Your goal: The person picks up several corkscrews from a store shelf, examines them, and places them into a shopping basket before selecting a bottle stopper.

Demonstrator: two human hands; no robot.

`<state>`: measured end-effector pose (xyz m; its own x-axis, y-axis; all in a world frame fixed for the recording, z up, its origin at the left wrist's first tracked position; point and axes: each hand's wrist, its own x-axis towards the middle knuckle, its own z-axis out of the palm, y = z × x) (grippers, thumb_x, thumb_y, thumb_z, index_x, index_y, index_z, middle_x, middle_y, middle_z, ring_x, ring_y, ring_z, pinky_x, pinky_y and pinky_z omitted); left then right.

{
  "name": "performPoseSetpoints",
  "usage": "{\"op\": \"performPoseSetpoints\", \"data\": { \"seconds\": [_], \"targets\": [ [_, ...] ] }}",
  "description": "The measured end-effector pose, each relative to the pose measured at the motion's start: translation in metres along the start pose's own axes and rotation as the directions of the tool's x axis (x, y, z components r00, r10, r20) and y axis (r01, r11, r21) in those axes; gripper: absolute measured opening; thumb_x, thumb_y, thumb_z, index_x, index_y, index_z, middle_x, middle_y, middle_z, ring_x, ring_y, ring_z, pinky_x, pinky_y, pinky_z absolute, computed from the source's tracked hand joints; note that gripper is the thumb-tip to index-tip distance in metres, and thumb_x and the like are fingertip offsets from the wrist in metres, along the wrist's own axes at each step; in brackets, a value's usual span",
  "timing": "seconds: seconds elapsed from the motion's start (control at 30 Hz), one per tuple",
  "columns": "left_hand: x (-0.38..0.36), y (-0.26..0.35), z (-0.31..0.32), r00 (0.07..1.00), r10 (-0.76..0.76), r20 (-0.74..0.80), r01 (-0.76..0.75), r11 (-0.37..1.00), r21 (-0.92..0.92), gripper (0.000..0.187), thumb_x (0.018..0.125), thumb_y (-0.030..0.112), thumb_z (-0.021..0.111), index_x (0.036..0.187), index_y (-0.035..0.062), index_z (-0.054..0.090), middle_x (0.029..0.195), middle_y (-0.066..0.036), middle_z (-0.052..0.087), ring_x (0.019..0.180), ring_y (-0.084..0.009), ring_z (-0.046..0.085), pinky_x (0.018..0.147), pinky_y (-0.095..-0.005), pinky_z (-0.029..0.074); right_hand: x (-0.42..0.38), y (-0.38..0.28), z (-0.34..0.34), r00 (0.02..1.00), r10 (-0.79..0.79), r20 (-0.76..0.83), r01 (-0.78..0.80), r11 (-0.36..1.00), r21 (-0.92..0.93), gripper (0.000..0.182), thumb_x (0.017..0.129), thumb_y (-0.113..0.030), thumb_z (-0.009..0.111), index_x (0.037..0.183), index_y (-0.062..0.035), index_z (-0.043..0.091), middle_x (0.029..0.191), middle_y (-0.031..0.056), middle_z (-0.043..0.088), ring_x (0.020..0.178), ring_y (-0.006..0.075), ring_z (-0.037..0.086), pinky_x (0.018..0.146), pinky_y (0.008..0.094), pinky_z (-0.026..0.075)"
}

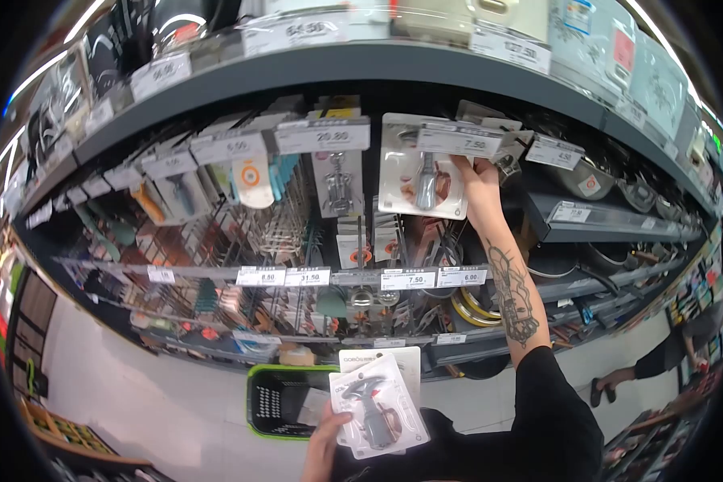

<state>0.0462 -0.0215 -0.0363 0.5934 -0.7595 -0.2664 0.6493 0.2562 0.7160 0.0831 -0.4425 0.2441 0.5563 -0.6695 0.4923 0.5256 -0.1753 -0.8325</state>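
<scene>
Judging by this, I'm on the picking-packs step: left hand [323, 440] holding stacked packs [380, 410] near the basket [253, 402], right hand [475, 181] pinching a boxed-in tool card [402, 173] under the shelf [321, 71], so pulling it out calls for clearing the price tag [462, 140].

The upper shelf [353, 66] has a smooth, matt grey front, perhaps metal. Just beneath that shelf, my right hand [478, 175] grips a blister pack [410, 181] of glossy clear plastic over printed card. Well below it, my left hand [324, 435] holds a second blister pack [380, 408], equally shiny. Also below are my matt black cloth sleeve [558, 402] and a plastic shopping basket [267, 402].
</scene>
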Motion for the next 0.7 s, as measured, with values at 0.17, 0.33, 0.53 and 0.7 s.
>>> {"op": "performPoseSetpoints", "data": {
  "seconds": [0.17, 0.33, 0.53, 0.7],
  "targets": [
    [0.008, -0.027, -0.013, 0.997, -0.013, 0.076, 0.016, 0.999, -0.041, 0.074, 0.066, 0.012, 0.07, 0.133, -0.0028, 0.043, 0.119, -0.013, 0.06, 0.108, -0.0245, 0.06, 0.097, -0.036, 0.046, 0.044, 0.041, -0.001, 0.983, -0.134, -0.126, 0.112, 0.98, -0.166, 0.03, 0.094, -0.012, 0.058, 0.119, 0.0036, 0.055, 0.115, 0.0103, 0.061, 0.103, 0.0162, 0.058, 0.089, 0.0282, 0.045],
    [0.006, -0.047, -0.009, 0.999, -0.041, -0.01, 0.038, 0.976, -0.214, 0.076, 0.065, 0.006, 0.071, 0.134, -0.0015, 0.042, 0.12, -0.013, 0.059, 0.109, -0.0249, 0.059, 0.095, -0.0356, 0.048, 0.095, 0.058, -0.003, 0.999, -0.048, 0.002, 0.045, 0.922, -0.384, 0.047, 0.095, -0.025, 0.057, 0.133, 0.0001, 0.044, 0.132, 0.0135, 0.048, 0.121, 0.0209, 0.046, 0.097, 0.0327, 0.04],
    [0.004, -0.028, 0.005, 1.0, -0.015, 0.023, 0.019, 0.982, -0.19, 0.078, 0.066, 0.005, 0.071, 0.136, -0.001, 0.04, 0.124, -0.014, 0.057, 0.112, -0.0249, 0.058, 0.096, -0.0354, 0.047, 0.141, 0.074, -0.002, 0.994, 0.045, -0.098, -0.092, 0.832, -0.547, 0.052, 0.089, -0.026, 0.062, 0.132, -0.002, 0.047, 0.128, 0.0154, 0.052, 0.118, 0.0255, 0.051, 0.098, 0.0354, 0.041],
    [0.006, -0.035, -0.004, 0.999, -0.049, 0.003, 0.049, 0.985, -0.167, 0.079, 0.066, 0.005, 0.071, 0.138, 0.0003, 0.038, 0.123, -0.014, 0.057, 0.112, -0.025, 0.057, 0.097, -0.0355, 0.047, 0.147, 0.08, -0.005, 1.0, -0.023, -0.007, 0.011, 0.684, -0.729, 0.046, 0.087, -0.022, 0.06, 0.128, -0.0015, 0.052, 0.123, 0.0169, 0.057, 0.116, 0.0269, 0.053, 0.097, 0.0352, 0.041]
  ]
}}
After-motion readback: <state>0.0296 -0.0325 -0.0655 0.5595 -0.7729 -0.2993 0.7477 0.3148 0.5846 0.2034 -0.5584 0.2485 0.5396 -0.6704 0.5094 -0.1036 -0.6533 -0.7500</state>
